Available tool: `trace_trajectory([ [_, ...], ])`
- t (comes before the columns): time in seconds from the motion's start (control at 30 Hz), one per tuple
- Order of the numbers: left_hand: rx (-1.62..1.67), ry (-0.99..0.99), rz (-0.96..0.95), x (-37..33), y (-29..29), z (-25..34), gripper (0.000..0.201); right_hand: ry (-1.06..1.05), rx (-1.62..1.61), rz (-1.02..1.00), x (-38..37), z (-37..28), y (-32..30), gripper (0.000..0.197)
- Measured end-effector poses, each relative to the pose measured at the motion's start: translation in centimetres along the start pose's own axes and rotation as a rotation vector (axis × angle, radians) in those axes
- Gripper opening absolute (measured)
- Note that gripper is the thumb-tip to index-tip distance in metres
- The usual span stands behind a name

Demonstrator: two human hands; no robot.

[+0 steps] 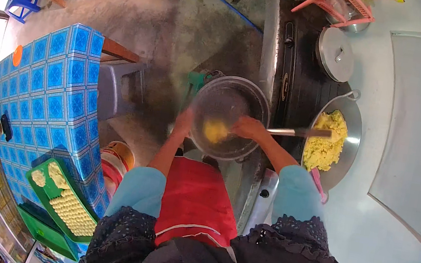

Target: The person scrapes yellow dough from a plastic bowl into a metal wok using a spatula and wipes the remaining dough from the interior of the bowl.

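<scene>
Yellow mash [215,131] only dots the bowl [226,98], left hand [183,122] clamped at 9, right hand [248,128] can't tell, plenty left in 3-o'clock wok [352,136].

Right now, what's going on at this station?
A person has the left hand at the left rim of a bowl; the right hand is inside, by a yellow lump. More yellow mix sits in the wok to the right. Left, a green tray holds pale pieces in rows.
</scene>
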State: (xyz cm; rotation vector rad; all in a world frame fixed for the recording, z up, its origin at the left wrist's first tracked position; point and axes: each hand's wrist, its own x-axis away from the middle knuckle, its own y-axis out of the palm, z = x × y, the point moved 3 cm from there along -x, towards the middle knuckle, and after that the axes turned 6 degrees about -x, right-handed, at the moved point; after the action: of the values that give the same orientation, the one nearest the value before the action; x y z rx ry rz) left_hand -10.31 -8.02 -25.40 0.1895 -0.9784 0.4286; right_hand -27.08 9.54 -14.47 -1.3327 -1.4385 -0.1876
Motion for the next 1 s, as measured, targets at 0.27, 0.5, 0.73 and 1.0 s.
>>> trace_trajectory([
  [0.27, -0.023, 0.141, -0.011, -3.3, 0.1, -3.5, 0.074, 0.465, -0.009, 0.37, 2.4, 6.3, -1.9, 0.028],
  [0.5, -0.007, 0.047, -0.017, -3.1, 0.2, -3.2, 0.068, 0.132, 0.328, 0.158, -0.8, 1.8, -3.6, 0.02],
  [0.73, -0.065, -0.005, -0.023, -2.6, 0.0, -2.7, 0.078, 0.037, 0.317, -0.051, -2.8, -2.3, 1.5, 0.026],
  [1.0, 0.024, -0.054, -0.04, 0.5, -0.2, 0.2, 0.079, -0.32, 0.284, 0.008, -3.6, 0.4, -0.6, 0.015],
])
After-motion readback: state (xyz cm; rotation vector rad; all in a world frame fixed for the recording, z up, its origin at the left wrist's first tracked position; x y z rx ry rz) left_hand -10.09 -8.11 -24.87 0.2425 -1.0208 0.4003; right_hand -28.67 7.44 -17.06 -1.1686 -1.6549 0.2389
